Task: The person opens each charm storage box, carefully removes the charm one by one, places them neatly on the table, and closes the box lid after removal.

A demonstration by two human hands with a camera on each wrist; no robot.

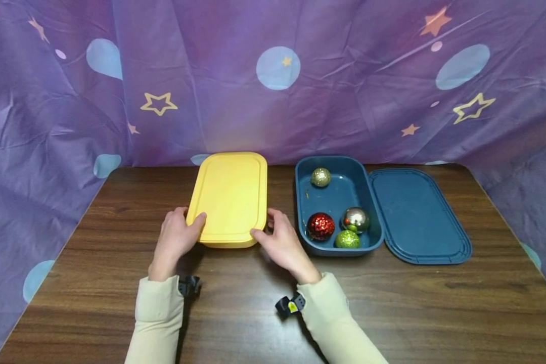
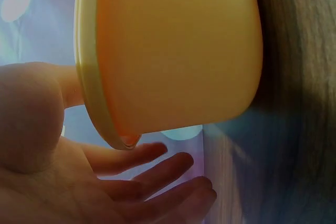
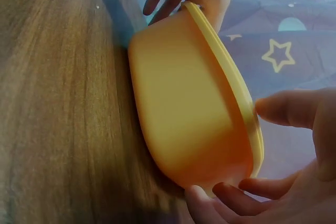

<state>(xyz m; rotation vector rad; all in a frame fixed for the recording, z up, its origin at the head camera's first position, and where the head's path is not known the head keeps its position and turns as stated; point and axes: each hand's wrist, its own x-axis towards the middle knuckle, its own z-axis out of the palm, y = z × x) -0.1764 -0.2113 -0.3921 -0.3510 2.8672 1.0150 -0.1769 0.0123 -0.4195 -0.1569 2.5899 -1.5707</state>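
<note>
A yellow lidded box [image 1: 229, 197] stands on the table, its lid on top. My left hand [image 1: 175, 237] is at its near left corner. The left thumb rests on the lid, and the other fingers [image 2: 157, 174] extend loosely beside the wall, below the rim. At the near right corner my right hand [image 1: 284, 245] holds the box. Its thumb [image 3: 283, 107] touches the lid's edge while its fingertips [image 3: 236, 198] curl against the side wall. What lies inside the yellow box is hidden by the lid.
Right of the yellow box stands an uncovered blue box [image 1: 302, 202] holding a red ball ornament [image 1: 320, 226], a silver one [image 1: 356, 219] and small gold and green ones. A blue lid [image 1: 420, 217] lies beside it. Behind the table [image 1: 236, 303] hangs a purple cloth [image 1: 227, 76].
</note>
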